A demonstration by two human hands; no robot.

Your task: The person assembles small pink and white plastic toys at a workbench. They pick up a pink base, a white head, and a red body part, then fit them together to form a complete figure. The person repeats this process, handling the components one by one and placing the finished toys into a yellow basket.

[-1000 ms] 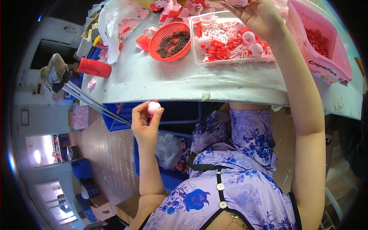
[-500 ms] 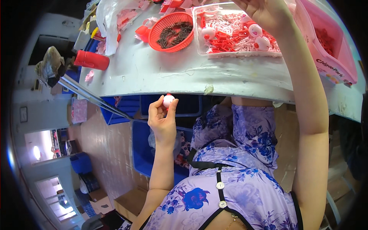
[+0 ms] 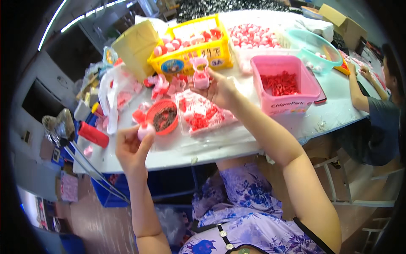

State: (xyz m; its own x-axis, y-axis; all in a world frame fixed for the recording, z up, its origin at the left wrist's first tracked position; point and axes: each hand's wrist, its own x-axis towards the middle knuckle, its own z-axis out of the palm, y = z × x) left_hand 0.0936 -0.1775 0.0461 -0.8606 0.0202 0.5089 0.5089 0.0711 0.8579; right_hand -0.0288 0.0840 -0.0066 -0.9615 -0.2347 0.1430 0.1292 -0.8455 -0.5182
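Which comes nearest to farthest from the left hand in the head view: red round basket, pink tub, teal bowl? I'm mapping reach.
From the left hand:
1. Red round basket, just above it.
2. Pink tub, centre-right.
3. Teal bowl, far right, back.

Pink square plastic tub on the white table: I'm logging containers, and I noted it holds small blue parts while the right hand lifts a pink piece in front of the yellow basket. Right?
Not quite. The head view shows the pink square plastic tub holding small red parts, not blue. The rest stands: the right hand lifts a pink piece in front of the yellow basket.
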